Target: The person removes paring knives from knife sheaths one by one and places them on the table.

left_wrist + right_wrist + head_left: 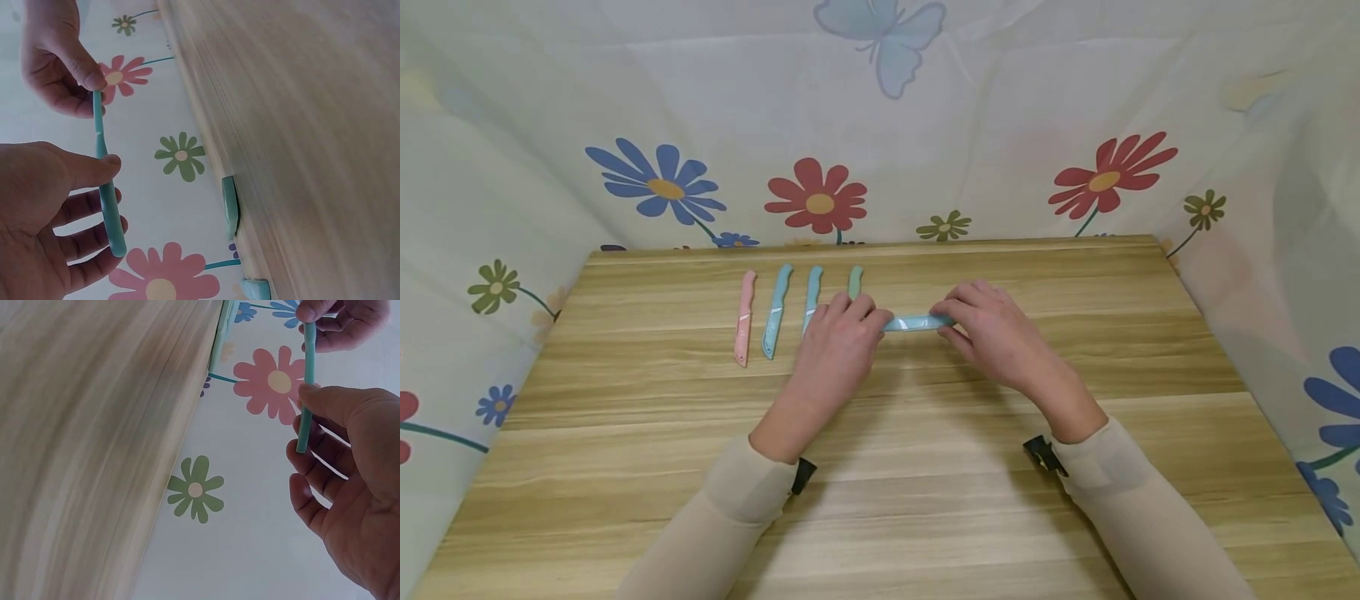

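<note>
A light-blue sheathed paring knife (913,322) is held level between both hands, above the table. My left hand (842,342) pinches its handle (111,212) between thumb and fingers, as the left wrist view shows. At the other end, the fingers and thumb of my right hand (996,333) pinch the sheath (306,419). To the left lie more knives, handles pointing away: a pink one (745,321), a blue one (777,312) and another blue one (814,287). A green knife (856,282) lies nearest, partly hidden behind my left hand.
The wood-grain table (925,500) ends at a back edge close behind the knives. A white cloth (985,108) with printed flowers and a butterfly hangs behind and along both sides. Black straps (1043,456) show at the cuffs of both sleeves.
</note>
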Available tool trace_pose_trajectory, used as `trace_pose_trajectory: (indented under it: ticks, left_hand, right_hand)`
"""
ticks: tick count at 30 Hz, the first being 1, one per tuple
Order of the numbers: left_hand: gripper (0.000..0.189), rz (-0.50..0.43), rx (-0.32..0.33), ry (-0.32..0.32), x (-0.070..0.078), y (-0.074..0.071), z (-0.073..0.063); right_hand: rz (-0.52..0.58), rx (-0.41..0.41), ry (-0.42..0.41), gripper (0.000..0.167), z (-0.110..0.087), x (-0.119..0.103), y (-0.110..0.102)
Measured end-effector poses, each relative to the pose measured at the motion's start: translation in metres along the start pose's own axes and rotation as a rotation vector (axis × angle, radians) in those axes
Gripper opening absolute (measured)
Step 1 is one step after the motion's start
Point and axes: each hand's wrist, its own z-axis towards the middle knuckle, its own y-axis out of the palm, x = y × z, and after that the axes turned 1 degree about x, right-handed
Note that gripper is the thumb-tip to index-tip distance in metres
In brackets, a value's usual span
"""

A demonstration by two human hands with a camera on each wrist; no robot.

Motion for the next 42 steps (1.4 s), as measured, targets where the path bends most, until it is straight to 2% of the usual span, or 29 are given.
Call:
trace_pose_trajectory:
  ticks: [3,7,12,19,30,42]
  left_hand:
    - [0.024,0.005,-0.006,0.004,0.001,-0.001,0.0]
    - [0.024,0.02,-0.017,0.013,0.002,-0.002,-0.001]
    - [0.021,0.036,-0.025,0.028,0.004,-0.003,-0.002]
    - [0.02,0.042,-0.028,0.049,0.008,-0.004,-0.003]
    - [0.015,0.012,-0.003,0.066,0.012,-0.004,-0.003]
    - [0.018,-0.003,-0.083,0.043,0.012,-0.005,-0.006]
  right_hand:
    - [-0.016,-0.018,0.008,0.028,0.0,-0.001,0.0]
    - [-0.047,-0.044,0.013,0.042,0.0,-0.003,-0.001]
    - [-0.103,-0.065,-0.03,0.052,0.0,-0.012,-0.001]
    - [-0.139,-0.076,-0.052,0.045,0.002,-0.021,0.002]
    - [-0.124,-0.069,-0.059,0.027,0.001,-0.023,0.006]
    - [-0.108,-0.124,-0.021,0.025,0.001,-0.024,0.009]
